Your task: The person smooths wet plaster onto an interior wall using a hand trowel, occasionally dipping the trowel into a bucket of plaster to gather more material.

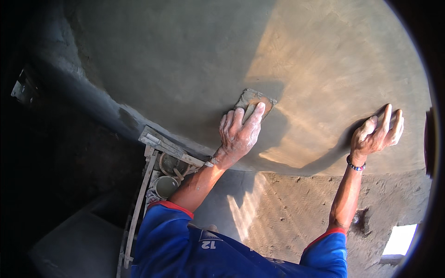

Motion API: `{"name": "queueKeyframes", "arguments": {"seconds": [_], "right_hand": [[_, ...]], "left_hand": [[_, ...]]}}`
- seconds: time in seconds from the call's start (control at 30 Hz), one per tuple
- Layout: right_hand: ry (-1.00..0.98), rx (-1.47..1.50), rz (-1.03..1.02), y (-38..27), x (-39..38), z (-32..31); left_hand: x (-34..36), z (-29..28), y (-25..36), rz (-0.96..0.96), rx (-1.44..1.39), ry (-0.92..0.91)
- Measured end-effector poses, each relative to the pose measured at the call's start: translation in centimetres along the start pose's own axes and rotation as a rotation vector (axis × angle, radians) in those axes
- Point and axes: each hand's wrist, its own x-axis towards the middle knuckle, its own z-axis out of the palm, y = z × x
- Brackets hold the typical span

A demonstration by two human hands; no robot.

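My left hand (238, 134), smeared with pale plaster, is closed round the handle of a plastering float (255, 98). The float is roughly rectangular, with grey mortar crusted along its edges. It lies against a broad, smooth grey plastered surface (185, 55), partly in shadow and partly in warm sunlight. To the right, my right hand (378, 132) is open, its fingers stretched out toward the sunlit part of the same surface. Nothing shows in it, and a beaded bracelet (357, 164) circles that wrist. The fingertips seem to rest on the plaster.
Below my left forearm, a white bucket (166, 187) and a round basin (172, 164) stand among wooden boards (160, 142). Rougher brown plaster (306, 199) lies below the smooth surface. A bright square opening (398, 240) shows at lower right. The far left is dark.
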Motion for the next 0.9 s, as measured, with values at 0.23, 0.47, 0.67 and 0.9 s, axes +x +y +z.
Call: {"name": "queueKeyframes", "arguments": {"seconds": [0.23, 0.47, 0.67, 0.9], "right_hand": [[-0.007, 0.01, -0.003, 0.6, -0.6, -0.1], [0.014, 0.016, 0.011, 0.6, 0.0, 0.6], [0.007, 0.007, 0.004, -0.5, -0.2, 0.6], [0.011, -0.041, -0.024, 0.6, -0.2, 0.0]], "left_hand": [[-1.2, 0.8, -1.1, 0.003, 0.012, -0.003], [-6.5, 2.2, -1.6, 0.04, 0.005, -0.103], [0.7, 0.5, 0.9, 0.009, -0.031, 0.026], [-0.1, -1.4, -6.2, -0.556, -0.267, 0.356]]}}
